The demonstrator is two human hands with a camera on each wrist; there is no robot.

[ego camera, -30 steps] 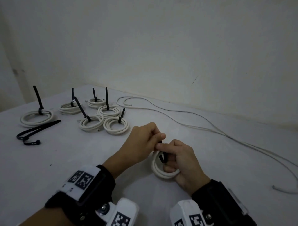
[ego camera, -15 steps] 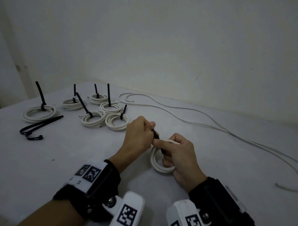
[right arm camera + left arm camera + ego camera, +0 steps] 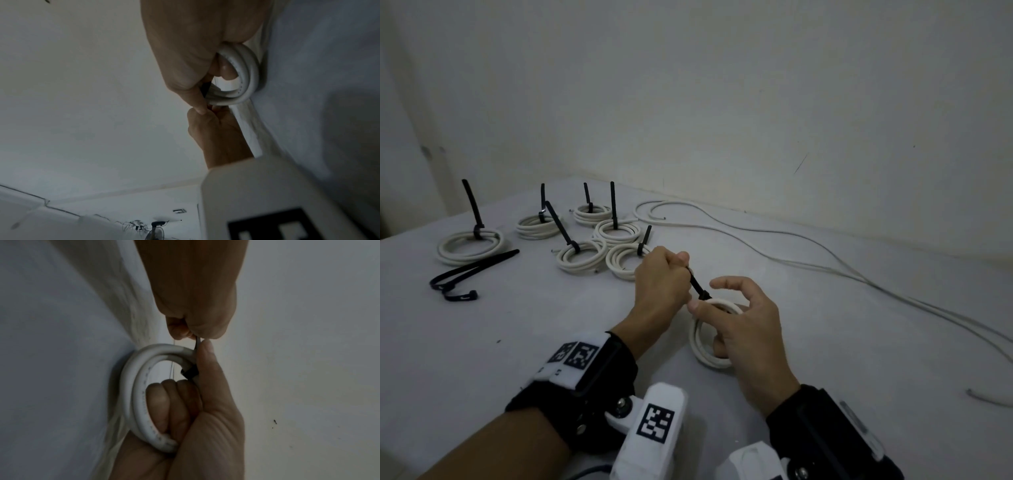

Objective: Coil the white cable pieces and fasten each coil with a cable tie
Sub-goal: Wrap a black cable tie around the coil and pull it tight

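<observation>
Pale walls and a white table (image 3: 482,359) frame the action, with six finished coils (image 3: 582,258) grouped at eleven o'clock, each with a black tail standing up. Spare ties (image 3: 465,274) are laid at ten o'clock, and long loose cable (image 3: 825,263) is trailed away toward two o'clock.

Dead centre, the current coil (image 3: 703,346) is held on edge, just off or on the table, by the right hand (image 3: 746,329): thumb pressed on top beside the tie's black head, lower fingers hooked through the ring, index finger lifted free. The cable tie (image 3: 697,282) is pinched at its tail inside the closed fist of the left hand (image 3: 661,284), and it is drawn out toward ten o'clock.

Compared with half a second ago, more black strap is shown between the two hands, and the left fist is carried farther from the coil. That is read as the tie being cinched down; the loop now looks snug against the cable. Fastening of this seventh coil is judged nearly done, with the loose cable at two o'clock yet to be coiled.
</observation>
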